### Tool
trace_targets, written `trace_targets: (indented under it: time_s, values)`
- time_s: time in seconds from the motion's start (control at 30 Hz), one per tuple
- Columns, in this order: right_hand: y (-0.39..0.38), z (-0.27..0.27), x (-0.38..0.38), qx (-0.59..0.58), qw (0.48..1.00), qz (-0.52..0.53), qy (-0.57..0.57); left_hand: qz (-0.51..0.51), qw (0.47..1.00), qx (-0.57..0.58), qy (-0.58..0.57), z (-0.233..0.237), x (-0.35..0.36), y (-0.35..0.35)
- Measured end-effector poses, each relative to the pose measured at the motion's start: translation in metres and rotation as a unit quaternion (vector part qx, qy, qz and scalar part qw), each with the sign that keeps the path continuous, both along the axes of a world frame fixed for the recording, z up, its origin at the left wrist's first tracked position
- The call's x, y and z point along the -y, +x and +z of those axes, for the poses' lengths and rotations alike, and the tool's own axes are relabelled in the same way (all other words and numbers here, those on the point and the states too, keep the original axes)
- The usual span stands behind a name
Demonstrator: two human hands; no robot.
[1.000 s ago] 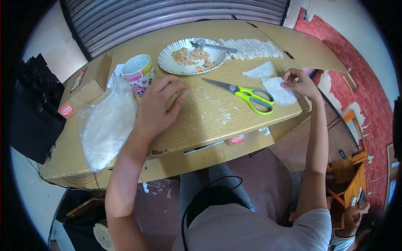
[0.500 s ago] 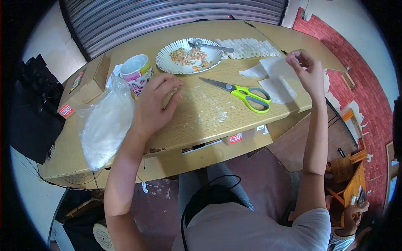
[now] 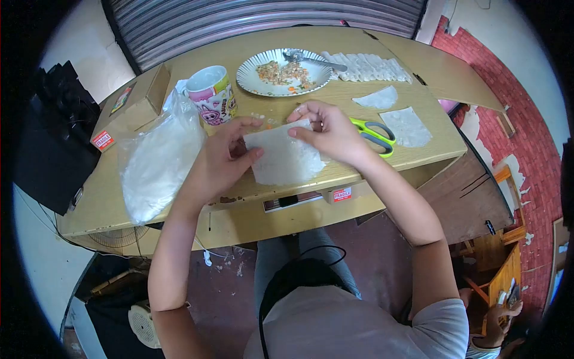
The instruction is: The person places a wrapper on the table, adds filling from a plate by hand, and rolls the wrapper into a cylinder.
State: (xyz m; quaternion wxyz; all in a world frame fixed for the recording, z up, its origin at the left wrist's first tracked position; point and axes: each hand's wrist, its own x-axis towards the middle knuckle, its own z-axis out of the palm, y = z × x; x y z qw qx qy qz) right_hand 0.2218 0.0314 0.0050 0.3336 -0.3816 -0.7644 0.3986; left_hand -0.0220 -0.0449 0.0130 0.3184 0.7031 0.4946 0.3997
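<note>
A thin, white, roughly square spring roll wrapper is in front of me at the table's front edge. My right hand pinches its upper right corner between thumb and fingers. At its left edge is my left hand, thumb and index finger apart, the thumb tip overlapping the wrapper. Green-handled scissors lie partly hidden behind my right hand and forearm. Beyond the hands, a fluted white plate holds chopped filling and a spoon.
White rolls form a row right of the plate. Two loose wrapper pieces lie at the right. On the left stand a printed mug, a plastic bag of white contents and a cardboard box. Another person's hand shows lower right.
My right hand has come from the right side to the middle, bringing a wrapper up to my left hand. The left hand keeps nearly the same pose.
</note>
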Motion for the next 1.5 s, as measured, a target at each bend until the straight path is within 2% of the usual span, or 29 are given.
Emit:
trace_targets:
  time_s: [0.03,0.1,0.17,0.2,0.3,0.4,0.5,0.57,0.67,0.83,0.93,1.0,1.07,1.13,1.2,1.23,1.3,1.37,1.43,1.5]
  values:
    - [-0.001,-0.006,-0.003,-0.001,1.0,0.0,0.0,0.012,0.999,-0.037,-0.011,-0.005,-0.002,-0.002]
    - [-0.004,-0.017,-0.007,0.0,0.997,0.004,0.075,0.023,0.997,-0.076,-0.021,-0.008,-0.003,-0.002]
    - [-0.004,-0.013,-0.003,0.011,0.994,-0.008,0.107,0.069,0.991,-0.109,0.02,-0.007,0.001,0.005]
    - [-0.004,-0.008,0.002,0.024,0.99,-0.019,0.141,0.068,0.992,-0.109,0.02,-0.01,0.002,0.006]
    - [0.0,-0.004,0.009,0.06,0.988,-0.038,0.133,0.093,0.989,-0.093,0.07,-0.018,0.003,0.009]
    - [-0.001,-0.013,0.009,0.027,0.98,-0.031,0.196,0.103,0.988,-0.085,0.081,-0.017,0.008,0.013]
    - [-0.002,-0.013,0.011,0.022,0.976,-0.036,0.212,0.116,0.985,-0.101,0.074,-0.014,0.01,0.016]
    - [-0.003,-0.014,0.011,0.02,0.977,-0.037,0.211,0.117,0.978,-0.119,0.126,-0.019,0.007,0.015]
    - [-0.002,-0.016,0.01,0.028,0.976,-0.04,0.211,0.126,0.979,-0.124,0.097,-0.016,0.008,0.016]
    - [-0.003,-0.016,0.011,0.04,0.974,-0.048,0.217,0.134,0.978,-0.117,0.113,-0.016,0.008,0.017]
    - [-0.001,-0.014,0.011,0.008,0.966,-0.068,0.25,0.141,0.978,-0.094,0.118,-0.022,0.007,0.016]
    - [0.014,0.007,-0.002,-0.041,0.89,-0.142,0.431,0.148,0.979,-0.067,0.126,-0.022,0.004,0.014]
    - [0.049,0.035,-0.024,-0.002,0.925,-0.214,0.313,0.181,0.974,-0.065,0.122,-0.021,0.004,0.015]
    - [0.091,0.061,-0.055,0.168,0.926,-0.256,0.22,0.179,0.974,-0.066,0.121,-0.021,0.004,0.015]
    - [0.133,0.05,-0.096,0.32,0.908,-0.147,0.226,0.18,0.974,-0.067,0.123,-0.022,0.003,0.013]
    - [0.144,0.048,-0.107,0.318,0.909,-0.146,0.227,0.176,0.973,-0.063,0.134,-0.025,0.002,0.012]
    - [0.153,0.048,-0.119,0.348,0.933,-0.015,0.088,0.176,0.972,-0.059,0.146,-0.025,0.002,0.011]
    - [0.156,0.048,-0.124,0.355,0.932,-0.002,0.07,0.174,0.973,-0.057,0.14,-0.022,0.004,0.013]
    - [0.159,0.046,-0.127,0.282,0.959,0.011,0.01,0.171,0.974,-0.058,0.14,-0.019,0.006,0.014]
    - [0.161,0.046,-0.128,0.275,0.961,0.004,0.033,0.169,0.973,-0.06,0.142,-0.017,0.008,0.014]
